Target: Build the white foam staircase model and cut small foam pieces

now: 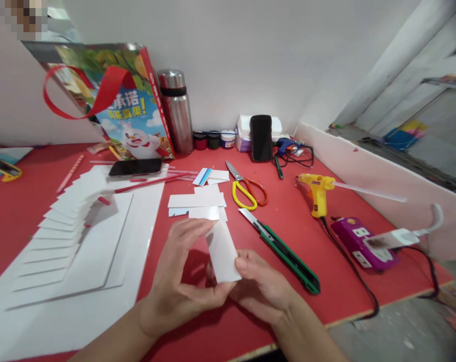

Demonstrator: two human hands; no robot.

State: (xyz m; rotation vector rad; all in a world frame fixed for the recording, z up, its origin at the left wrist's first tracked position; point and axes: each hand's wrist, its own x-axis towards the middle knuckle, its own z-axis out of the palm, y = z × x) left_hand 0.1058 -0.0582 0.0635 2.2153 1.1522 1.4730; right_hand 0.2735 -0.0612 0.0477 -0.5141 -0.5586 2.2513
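Note:
Between my two hands is a small white rectangular card piece (pixel 222 249), held tilted above the red table. My left hand (pixel 182 269) spans it, fingertips at its top end and thumb near its bottom edge. My right hand (pixel 261 284) pinches the lower right corner, thumb on the front face. Just beyond lie several white card strips (pixel 196 200). A green utility knife (pixel 284 254) with its blade out lies to the right of my hands. On the left, a fanned, stair-like row of white card pieces (pixel 58 226) stands on a white board (pixel 145 236).
Scissors (pixel 246 186) lie behind the knife. A yellow glue gun (pixel 316 193) and a purple power strip (pixel 364 244) with cables sit at right. Along the back stand a gift bag (pixel 133 110), a steel flask (pixel 177 113), paint jars (pixel 213 140) and a black phone (pixel 261 138).

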